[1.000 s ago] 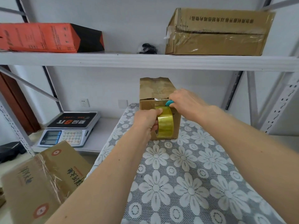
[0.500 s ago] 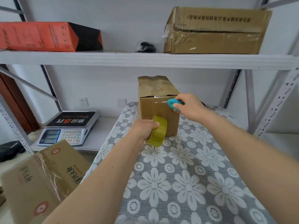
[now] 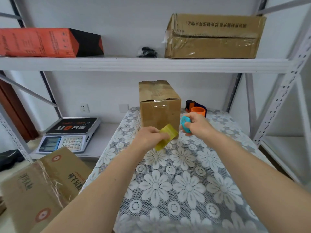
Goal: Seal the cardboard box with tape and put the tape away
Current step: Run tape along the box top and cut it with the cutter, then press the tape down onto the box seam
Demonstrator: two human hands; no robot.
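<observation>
A small brown cardboard box (image 3: pixel 159 108) stands upright at the far end of the flower-patterned tablecloth (image 3: pixel 181 179). Clear tape runs over its closed top flaps and down the front face. My left hand (image 3: pixel 148 137) grips a yellowish roll of tape (image 3: pixel 166 137), held tilted just in front of the box's lower front edge. My right hand (image 3: pixel 196 125) is closed around a small blue cutter (image 3: pixel 185 125) to the right of the box's front corner. Neither hand touches the box.
An orange and dark tape dispenser (image 3: pixel 196 109) sits behind the box to the right. An electronic scale (image 3: pixel 70 133) rests on the low shelf at left, a printed carton (image 3: pixel 42 187) below it. The upper shelf (image 3: pixel 151 63) carries a red box (image 3: pixel 47 42) and a large carton (image 3: pixel 213 36).
Both hands have come down and away from the box's top front edge. The tape roll dropped to the box's base and the cutter moved right, off the box.
</observation>
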